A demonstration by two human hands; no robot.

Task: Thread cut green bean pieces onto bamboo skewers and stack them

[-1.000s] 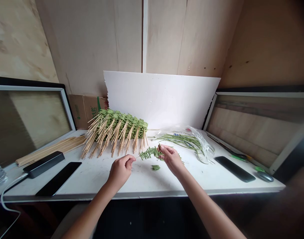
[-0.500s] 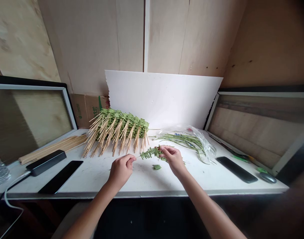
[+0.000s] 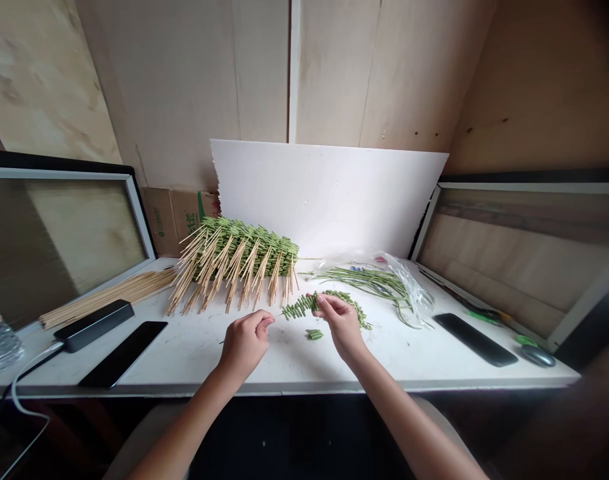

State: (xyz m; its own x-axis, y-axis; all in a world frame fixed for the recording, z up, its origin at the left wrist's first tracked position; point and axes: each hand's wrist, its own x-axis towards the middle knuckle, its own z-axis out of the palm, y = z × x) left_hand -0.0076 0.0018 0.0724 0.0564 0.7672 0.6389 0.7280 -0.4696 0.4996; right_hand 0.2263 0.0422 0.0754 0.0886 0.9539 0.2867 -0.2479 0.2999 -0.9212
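My left hand (image 3: pixel 246 337) is closed around the near end of a thin skewer, most of it hidden in my fist. Short cut green bean pieces (image 3: pixel 297 307) sit side by side along that skewer, crosswise to it. At the skewer's far end my right hand (image 3: pixel 338 321) pinches a green bean piece, partly hidden by my fingers. Behind the right hand lies a heap of cut bean pieces (image 3: pixel 358 309). A small bunch of cut pieces (image 3: pixel 314 335) rests on the white table (image 3: pixel 289 367) below the skewer.
Filled bean skewers (image 3: pixel 244 250) are stacked at the back left, sticks forward. Bare skewers (image 3: pixel 109 295) lie left, near a black box (image 3: pixel 93 325) and a phone (image 3: pixel 123 353). Long beans (image 3: pixel 364 280) in a plastic bag (image 3: pixel 413 290) lie right, near another dark slab (image 3: pixel 476 339) and mouse (image 3: pixel 535 355).
My right hand has shifted slightly left and down along the skewer, uncovering more of the heap behind it. My left hand stays nearly in place.
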